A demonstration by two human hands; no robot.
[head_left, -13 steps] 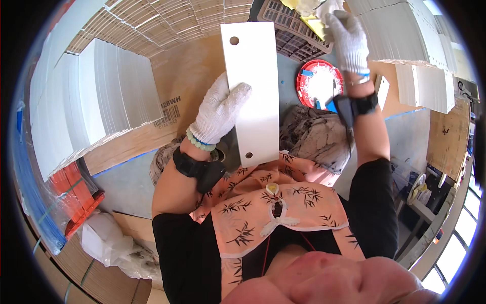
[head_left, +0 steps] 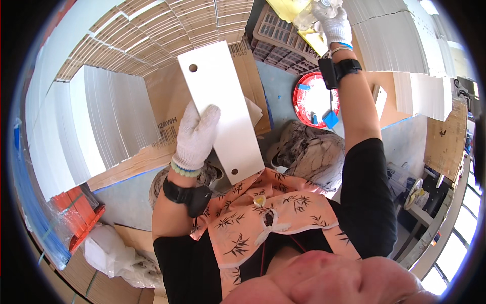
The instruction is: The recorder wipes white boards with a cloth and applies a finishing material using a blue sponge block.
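Observation:
A long white board [head_left: 225, 119] with a dark round hole near each end tilts across my lap. My left hand [head_left: 196, 134], in a white knit glove, grips its left edge, the thumb lying on the face. My right hand [head_left: 334, 25], gloved too, is stretched far forward to the top edge of the view. It is at a clear plastic bag [head_left: 305, 20] beside yellow plastic sheeting [head_left: 286, 7]. The fingertips are partly cut off and mixed with the bag, so their grip is not plain.
A red round tub [head_left: 298, 114] holds white bits and blue pieces. Behind it stand brown plastic crates [head_left: 283, 35]. White boards [head_left: 119, 114] are stacked at the left, more white boards [head_left: 390, 40] at the right. Cardboard [head_left: 167, 96] lies in front of me.
My right hand has reached farther forward to the plastic bag. The white board has swung left at its far end, with my left hand still gripping it and shifted left.

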